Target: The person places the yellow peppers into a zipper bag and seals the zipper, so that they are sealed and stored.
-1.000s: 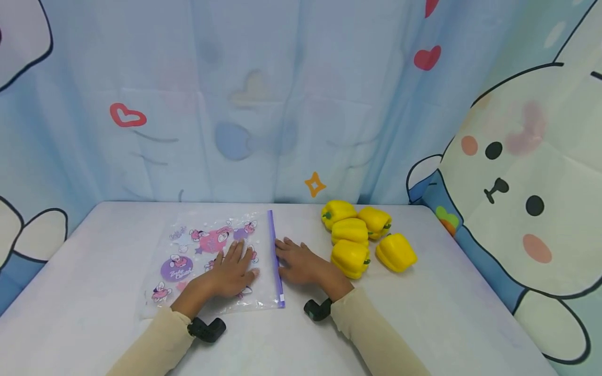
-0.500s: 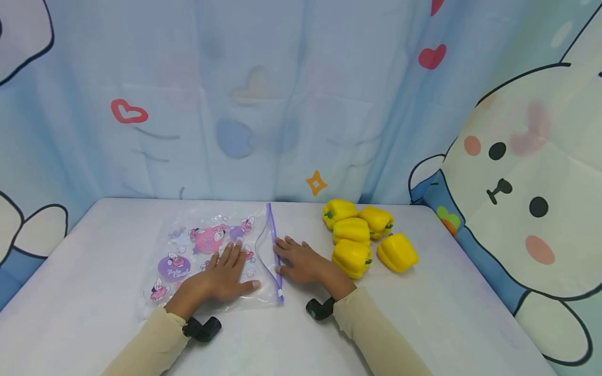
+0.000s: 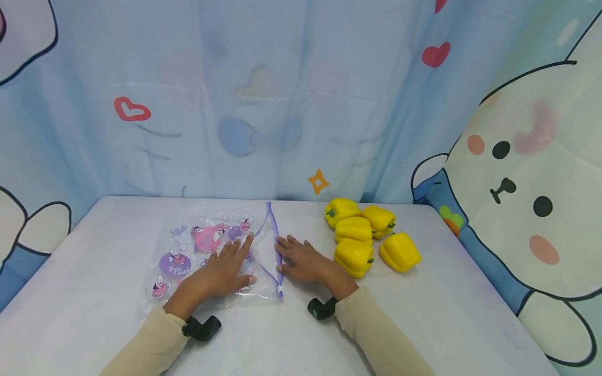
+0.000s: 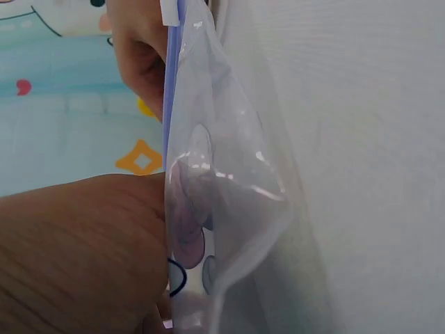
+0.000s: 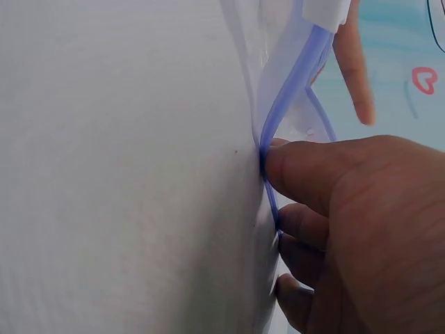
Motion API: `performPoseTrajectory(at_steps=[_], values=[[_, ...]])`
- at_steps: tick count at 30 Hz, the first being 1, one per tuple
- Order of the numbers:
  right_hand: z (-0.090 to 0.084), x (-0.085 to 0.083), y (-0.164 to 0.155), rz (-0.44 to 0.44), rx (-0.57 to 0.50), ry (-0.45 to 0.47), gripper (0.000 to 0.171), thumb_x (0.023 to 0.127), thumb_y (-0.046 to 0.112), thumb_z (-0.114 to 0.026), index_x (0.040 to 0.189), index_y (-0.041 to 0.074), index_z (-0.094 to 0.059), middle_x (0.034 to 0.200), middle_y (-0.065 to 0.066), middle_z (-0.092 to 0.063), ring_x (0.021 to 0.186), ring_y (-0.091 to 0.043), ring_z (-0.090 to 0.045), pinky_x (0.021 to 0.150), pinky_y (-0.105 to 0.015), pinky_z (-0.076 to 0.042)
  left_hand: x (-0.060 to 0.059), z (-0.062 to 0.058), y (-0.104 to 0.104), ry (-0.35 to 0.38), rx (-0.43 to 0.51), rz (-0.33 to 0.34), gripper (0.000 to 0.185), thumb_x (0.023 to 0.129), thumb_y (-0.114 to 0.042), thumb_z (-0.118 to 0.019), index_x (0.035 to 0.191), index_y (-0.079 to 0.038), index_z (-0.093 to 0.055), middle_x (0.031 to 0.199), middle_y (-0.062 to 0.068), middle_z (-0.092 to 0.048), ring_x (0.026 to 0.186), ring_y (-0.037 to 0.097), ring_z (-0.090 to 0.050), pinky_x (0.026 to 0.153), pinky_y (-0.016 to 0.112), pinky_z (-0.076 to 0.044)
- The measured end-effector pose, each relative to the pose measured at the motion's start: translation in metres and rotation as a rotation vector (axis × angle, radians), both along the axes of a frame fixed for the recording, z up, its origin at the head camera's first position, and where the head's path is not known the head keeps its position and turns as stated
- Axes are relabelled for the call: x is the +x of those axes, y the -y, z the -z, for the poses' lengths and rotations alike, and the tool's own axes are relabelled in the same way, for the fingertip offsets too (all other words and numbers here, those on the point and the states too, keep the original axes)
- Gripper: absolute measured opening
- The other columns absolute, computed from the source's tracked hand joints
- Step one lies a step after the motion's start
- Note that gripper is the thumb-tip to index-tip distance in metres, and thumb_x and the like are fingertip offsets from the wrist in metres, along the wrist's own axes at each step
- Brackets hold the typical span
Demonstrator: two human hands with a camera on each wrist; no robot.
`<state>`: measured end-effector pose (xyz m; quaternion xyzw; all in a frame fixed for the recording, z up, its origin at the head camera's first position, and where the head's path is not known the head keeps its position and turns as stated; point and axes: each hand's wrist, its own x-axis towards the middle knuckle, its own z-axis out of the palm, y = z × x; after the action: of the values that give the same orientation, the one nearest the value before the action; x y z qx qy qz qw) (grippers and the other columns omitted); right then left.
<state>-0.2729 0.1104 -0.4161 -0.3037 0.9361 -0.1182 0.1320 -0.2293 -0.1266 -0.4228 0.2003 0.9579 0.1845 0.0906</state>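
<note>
While my left hand [image 3: 224, 270] lies flat with fingers spread on the thin, clear printed zip bag [image 3: 211, 256] at mid-worktop, my right hand [image 3: 301, 263] fingertips press its purple zip strip [image 3: 275, 250], fingers apart. I judge the mouth is being opened; next needs a wider gap. Five glossy yellow peppers [image 3: 369, 235] sit far right.

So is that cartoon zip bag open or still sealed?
Open. On the zip bag the purple zip strip has split into two diverging lines; the left hand pulls one side, the right hand holds the other.
</note>
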Motion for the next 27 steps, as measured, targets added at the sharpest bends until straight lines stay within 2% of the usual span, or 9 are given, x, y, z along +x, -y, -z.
performPoseTrajectory(at_steps=[3,5,9,14,17,21,24,27], values=[[0.001,0.000,0.000,-0.005,0.000,-0.003,0.062,0.099,0.036,-0.052,0.152,0.010,-0.033,0.160,-0.004,-0.020,0.147,-0.027,-0.010,0.115,-0.056,-0.008,0.001,-0.001,-0.002,-0.016,-0.024,0.018,0.076,0.095,-0.037,-0.059,0.157,-0.021,-0.018,0.156,0.026,-0.019,0.141,0.051,-0.010,0.106,0.072,-0.012],[0.002,0.000,-0.001,-0.006,0.002,-0.008,0.062,0.099,0.036,-0.051,0.152,0.010,-0.033,0.160,-0.004,-0.020,0.147,-0.026,-0.010,0.115,-0.056,-0.008,0.002,-0.002,-0.003,-0.018,-0.041,0.022,0.067,0.096,-0.037,-0.057,0.155,-0.021,-0.029,0.156,0.026,-0.021,0.141,0.051,-0.010,0.105,0.073,-0.012],[0.003,0.001,-0.001,-0.002,0.016,-0.019,0.063,0.099,0.038,-0.051,0.152,0.011,-0.032,0.160,-0.003,-0.019,0.147,-0.025,-0.009,0.115,-0.055,-0.008,0.003,-0.002,-0.005,-0.010,-0.015,0.016,0.059,0.100,-0.040,-0.047,0.151,-0.011,-0.037,0.158,0.021,-0.019,0.145,0.041,-0.007,0.107,0.070,-0.007],[0.001,0.004,0.000,0.009,0.021,-0.013,0.064,0.098,0.040,-0.052,0.153,0.011,-0.032,0.160,-0.003,-0.020,0.147,-0.025,-0.009,0.115,-0.056,-0.008,0.003,0.002,-0.010,-0.094,0.022,0.005,0.069,0.102,-0.046,-0.037,0.148,0.004,-0.033,0.157,0.020,-0.021,0.146,0.035,-0.010,0.110,0.067,-0.003],[0.000,0.005,0.001,0.013,0.020,-0.011,0.065,0.098,0.041,-0.052,0.153,0.012,-0.032,0.160,-0.002,-0.019,0.147,-0.024,-0.009,0.115,-0.056,-0.007,0.002,0.005,-0.014,-0.156,0.044,-0.034,0.072,0.101,-0.047,-0.039,0.146,0.009,-0.034,0.156,0.023,-0.023,0.145,0.036,-0.015,0.110,0.067,-0.006],[0.001,0.006,0.001,0.018,0.026,-0.017,0.065,0.098,0.041,-0.052,0.153,0.013,-0.032,0.160,-0.002,-0.019,0.147,-0.024,-0.009,0.115,-0.056,-0.007,0.002,0.005,-0.022,-0.182,0.102,-0.105,0.075,0.100,-0.047,-0.042,0.145,0.012,-0.032,0.154,0.027,-0.023,0.144,0.039,-0.017,0.108,0.070,-0.009],[0.002,0.005,0.001,0.022,0.023,-0.015,0.066,0.097,0.042,-0.052,0.153,0.013,-0.031,0.160,-0.002,-0.019,0.147,-0.024,-0.009,0.115,-0.056,-0.007,0.004,0.005,-0.027,-0.152,0.136,-0.154,0.072,0.100,-0.049,-0.039,0.147,0.006,-0.035,0.154,0.031,-0.019,0.142,0.046,-0.012,0.107,0.071,-0.008],[0.001,0.006,0.002,0.022,0.021,-0.012,0.067,0.097,0.042,-0.052,0.153,0.013,-0.031,0.160,-0.002,-0.019,0.147,-0.024,-0.008,0.115,-0.056,-0.006,0.007,0.004,-0.029,-0.113,0.132,-0.177,0.066,0.100,-0.049,-0.039,0.146,-0.002,-0.043,0.152,0.035,-0.018,0.139,0.056,-0.007,0.106,0.072,-0.008]])
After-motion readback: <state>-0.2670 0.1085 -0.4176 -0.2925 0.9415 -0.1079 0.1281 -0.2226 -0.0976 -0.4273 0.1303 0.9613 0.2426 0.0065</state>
